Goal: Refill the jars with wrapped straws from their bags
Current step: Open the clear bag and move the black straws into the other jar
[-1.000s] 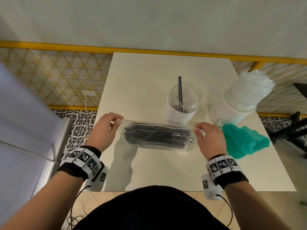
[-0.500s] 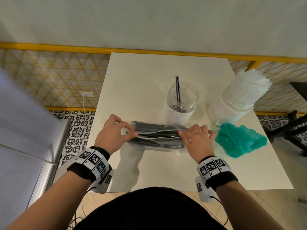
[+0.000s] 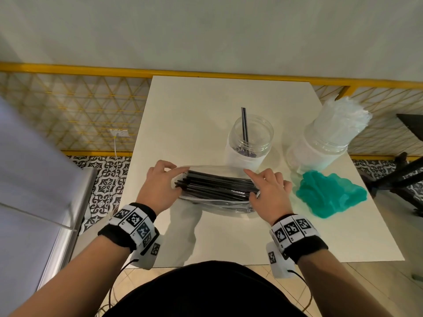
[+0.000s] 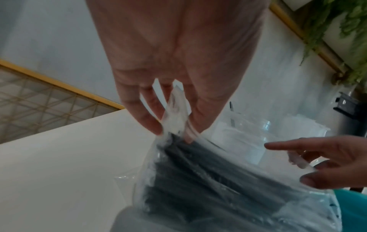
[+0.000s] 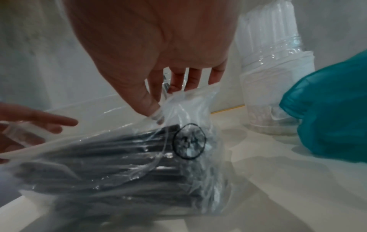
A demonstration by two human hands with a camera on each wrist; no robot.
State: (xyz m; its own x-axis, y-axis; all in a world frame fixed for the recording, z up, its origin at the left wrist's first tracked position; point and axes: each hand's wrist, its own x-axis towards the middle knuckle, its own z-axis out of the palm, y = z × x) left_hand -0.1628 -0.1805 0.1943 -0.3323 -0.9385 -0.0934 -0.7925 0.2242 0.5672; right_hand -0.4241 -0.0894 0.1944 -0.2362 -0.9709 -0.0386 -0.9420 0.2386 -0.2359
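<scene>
A clear plastic bag of black wrapped straws (image 3: 215, 191) lies on the white table (image 3: 183, 110) in front of me, its long mouth pulled apart so the straws show. My left hand (image 3: 178, 180) pinches the bag's left edge (image 4: 175, 109) between thumb and fingers. My right hand (image 3: 250, 185) pinches the right edge (image 5: 172, 100), near a round black mark (image 5: 189, 141) on the plastic. Behind the bag stands a clear jar (image 3: 249, 143) holding one black straw (image 3: 244, 124). To its right, a second jar (image 3: 318, 152) is packed with white wrapped straws (image 3: 341, 117).
A crumpled teal bag (image 3: 329, 194) lies right of my right hand, in front of the full jar. A steel cabinet (image 3: 45, 202) stands to the left of the table. A yellow railing (image 3: 91, 72) runs behind it, and dark furniture legs (image 3: 402, 177) stand at the right.
Both hands came in from the bag's ends toward its middle, then drew the two sides of its mouth apart. The black straws now lie exposed between my hands.
</scene>
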